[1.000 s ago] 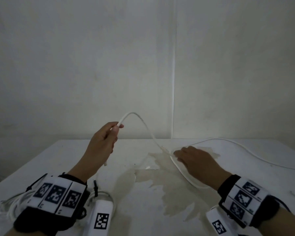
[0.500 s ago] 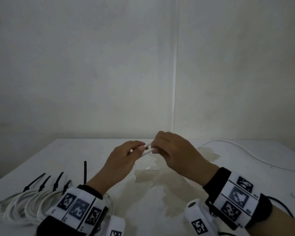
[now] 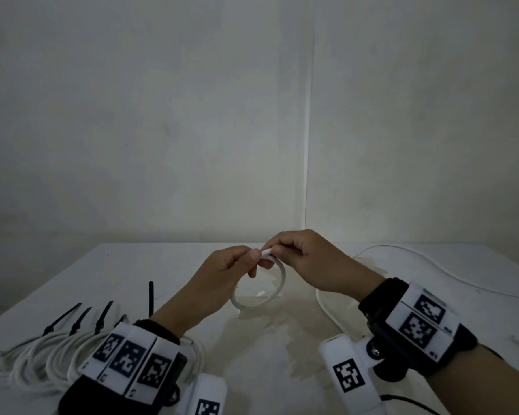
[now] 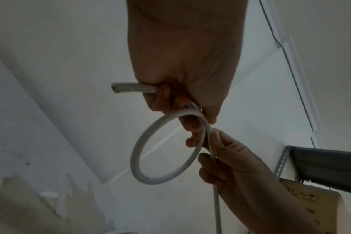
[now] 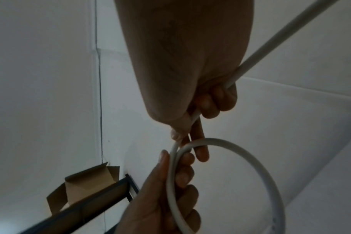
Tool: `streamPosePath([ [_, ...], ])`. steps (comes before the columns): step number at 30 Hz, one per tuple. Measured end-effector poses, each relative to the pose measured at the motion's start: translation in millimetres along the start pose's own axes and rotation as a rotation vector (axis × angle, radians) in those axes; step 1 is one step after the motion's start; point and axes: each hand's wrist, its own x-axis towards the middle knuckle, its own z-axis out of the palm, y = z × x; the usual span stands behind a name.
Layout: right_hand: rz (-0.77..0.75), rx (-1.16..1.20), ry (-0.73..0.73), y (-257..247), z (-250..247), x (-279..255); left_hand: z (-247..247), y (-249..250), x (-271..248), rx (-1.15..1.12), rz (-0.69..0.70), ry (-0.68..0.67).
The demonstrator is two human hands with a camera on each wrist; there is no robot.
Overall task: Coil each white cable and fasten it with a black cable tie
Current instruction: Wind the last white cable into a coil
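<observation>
- Left hand (image 3: 222,274): thumb and fingers pinched on the crossing of the loop, the short cut end sticking out past the fingers (image 4: 166,98).
- Right hand (image 3: 309,259): fingers curled round the same cable just beside the left hand's pinch, feeding the running length through the palm.
- Round white plastic-sheathed cable (image 3: 277,283): one small loop hangs below both hands, above the white table (image 3: 282,369); the rest trails off behind the right hand onto the table top.
- Handling, judged: light, springy, smooth; the sheath holds a curve but will likely spring open if the crossing is let go. Best held at the crossing, each new turn laid under the same pinch.
- Finished white cable coils (image 3: 42,357): left of the loop, near the left wrist, on the table.
- Black plastic cable ties (image 3: 102,316): tails standing up from those coils; one more strip (image 3: 151,298) stands between coils and loop.
</observation>
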Motion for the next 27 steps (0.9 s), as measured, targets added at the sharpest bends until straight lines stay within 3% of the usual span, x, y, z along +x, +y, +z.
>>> streamPosePath([
  [3,0.026,0.062,-0.008,-5,-5,-1,-1,3,1,0.042,0.022,-0.011],
  [10,0.062,0.203,0.037,-9,-6,-3,-6,4,7,0.129,0.073,0.125],
  [20,0.089,0.191,0.05,-13,-2,-5,-5,10,2,0.147,0.086,0.271],
  [23,0.113,0.194,0.07,-12,2,-4,-5,10,0,0.175,0.064,0.25],
  [27,0.153,0.171,0.119,-6,-1,-5,-12,7,-4,0.138,-0.053,0.101],
])
